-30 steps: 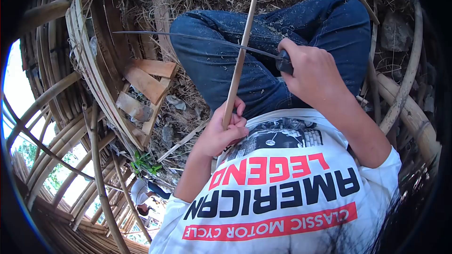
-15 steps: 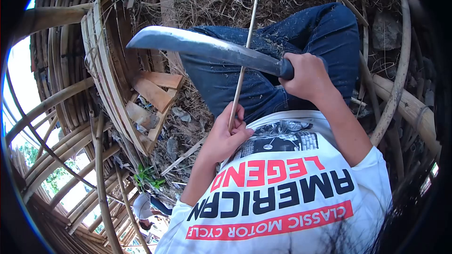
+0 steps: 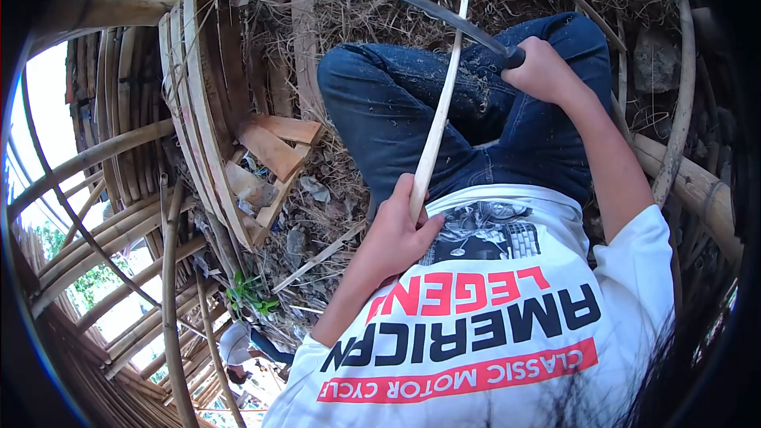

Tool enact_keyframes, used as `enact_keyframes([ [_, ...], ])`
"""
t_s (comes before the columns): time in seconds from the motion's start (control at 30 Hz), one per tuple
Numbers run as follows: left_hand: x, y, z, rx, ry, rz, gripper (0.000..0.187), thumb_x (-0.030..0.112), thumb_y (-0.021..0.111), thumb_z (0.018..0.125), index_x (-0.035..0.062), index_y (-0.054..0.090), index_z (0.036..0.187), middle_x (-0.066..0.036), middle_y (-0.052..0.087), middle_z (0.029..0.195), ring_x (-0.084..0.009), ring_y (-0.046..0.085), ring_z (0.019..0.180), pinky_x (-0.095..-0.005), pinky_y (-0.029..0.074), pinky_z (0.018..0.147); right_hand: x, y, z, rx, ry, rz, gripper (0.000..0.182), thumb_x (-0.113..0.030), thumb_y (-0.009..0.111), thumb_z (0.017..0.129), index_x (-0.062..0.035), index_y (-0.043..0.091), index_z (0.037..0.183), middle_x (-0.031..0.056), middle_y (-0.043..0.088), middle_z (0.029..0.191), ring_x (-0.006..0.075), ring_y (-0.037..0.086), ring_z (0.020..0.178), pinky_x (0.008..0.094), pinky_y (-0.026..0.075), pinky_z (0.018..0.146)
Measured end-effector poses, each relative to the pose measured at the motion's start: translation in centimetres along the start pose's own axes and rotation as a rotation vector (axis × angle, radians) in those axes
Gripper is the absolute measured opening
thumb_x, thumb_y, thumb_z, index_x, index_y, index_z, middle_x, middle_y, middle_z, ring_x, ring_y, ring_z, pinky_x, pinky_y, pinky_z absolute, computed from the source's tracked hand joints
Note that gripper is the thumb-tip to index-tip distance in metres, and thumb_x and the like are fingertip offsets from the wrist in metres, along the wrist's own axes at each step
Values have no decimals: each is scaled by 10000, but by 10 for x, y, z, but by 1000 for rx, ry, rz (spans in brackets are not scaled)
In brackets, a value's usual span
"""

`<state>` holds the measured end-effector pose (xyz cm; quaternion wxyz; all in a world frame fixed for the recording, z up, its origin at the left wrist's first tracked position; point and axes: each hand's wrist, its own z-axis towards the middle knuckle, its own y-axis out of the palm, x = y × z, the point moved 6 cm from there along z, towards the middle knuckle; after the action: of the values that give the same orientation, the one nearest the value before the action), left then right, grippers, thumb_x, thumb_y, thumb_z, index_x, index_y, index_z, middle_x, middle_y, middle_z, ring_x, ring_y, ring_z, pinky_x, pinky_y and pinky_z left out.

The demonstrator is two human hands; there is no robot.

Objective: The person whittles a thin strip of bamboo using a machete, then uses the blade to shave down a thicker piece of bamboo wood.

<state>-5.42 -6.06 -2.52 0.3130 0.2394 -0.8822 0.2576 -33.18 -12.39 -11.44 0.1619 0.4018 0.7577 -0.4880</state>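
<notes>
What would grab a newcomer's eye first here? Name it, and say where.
Probably the big red and black lettering, upside down in view, on the white shirt at the bottom. Next, the long curved knife in the right hand, its blade reaching toward the upper left. It crosses the pale strip held upright in view by the left hand.

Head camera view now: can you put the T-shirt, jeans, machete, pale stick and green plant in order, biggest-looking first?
1. White T-shirt
2. Blue jeans
3. Machete and pale stick: too alike to rank
4. Green plant
</notes>
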Motion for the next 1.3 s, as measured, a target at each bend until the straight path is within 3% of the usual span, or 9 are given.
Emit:
enact_keyframes([
  [0.23, -10, -5, 2, 17, -57, -78, 233, 37, 640, 864, 26, 439, 981, -64, 494, 655, -130, 461, 584, -304, 402, 558, -45, 33, -50, -8, -61, 30, 251, -240, 685, 692, -13, 707, 798, 233, 680, 785, 390, 676, 814, 446, 543, 782],
  [0.3, -4, -11, 5, 105, 172, 45, 192, 41, 615, 881, 29, 453, 983, -60, 499, 687, -111, 445, 590, -284, 386, 546, -55, 47, -64, -44, -145, 10, 249, -262, 700, 690, -34, 705, 790, 226, 683, 791, 381, 680, 816, 455, 546, 779],
  [0.4, -7, -14, -2, 61, 2, -38, 156, 41, 590, 896, 32, 464, 988, -74, 512, 722, -112, 458, 627, -290, 398, 567, -58, 46, -69, -35, -170, 7, 231, -252, 710, 695, -40, 698, 786, 206, 685, 766, 375, 683, 777, 441, 550, 752],
  [0.63, -16, -23, -1, 74, -35, -81, 181, 53, 590, 896, 23, 477, 1033, -98, 541, 765, -139, 526, 715, -314, 438, 642, -58, 31, -85, 141, -398, 29, 307, -241, 739, 689, -20, 663, 888, 194, 675, 726, 373, 681, 732, 449, 543, 696],
  [0.7, -14, -26, 0, 158, -30, -48, 202, 46, 601, 887, 46, 491, 1058, 4, 489, 770, -71, 459, 671, -235, 382, 592, -54, 37, -88, 110, -395, 6, 303, -248, 740, 684, -24, 666, 875, 195, 674, 724, 373, 680, 731, 447, 543, 696],
  [0.93, -10, -21, -2, 103, 84, 14, 235, 41, 603, 876, 44, 480, 1076, 9, 479, 765, -68, 444, 663, -231, 369, 583, -31, 35, -81, 19, -157, -132, 235, -264, 733, 673, -51, 687, 761, 196, 675, 724, 376, 678, 740, 452, 548, 723],
  [1.03, -18, -20, -6, 25, -85, -138, 204, 42, 590, 882, 20, 475, 1048, -60, 495, 765, -101, 482, 729, -286, 414, 626, -33, 21, -79, 54, -159, -218, 206, -248, 725, 681, -59, 700, 759, 196, 681, 746, 381, 678, 752, 458, 549, 747],
  [1.17, -24, -28, -19, 12, -156, -396, 240, -3, 586, 838, 54, 477, 1044, 25, 427, 789, -53, 398, 700, -213, 320, 600, -3, -6, -62, 169, -25, -163, 144, -178, 704, 704, -51, 693, 772, 192, 668, 759, 393, 654, 791, 467, 533, 714],
  [1.3, -16, -25, -15, 48, -18, -115, 210, -12, 578, 846, 60, 471, 1012, 35, 428, 802, -45, 385, 677, -210, 333, 577, -9, -12, -61, 181, -60, -274, 177, -208, 700, 713, -51, 699, 795, 200, 675, 776, 395, 661, 799, 469, 536, 746],
])
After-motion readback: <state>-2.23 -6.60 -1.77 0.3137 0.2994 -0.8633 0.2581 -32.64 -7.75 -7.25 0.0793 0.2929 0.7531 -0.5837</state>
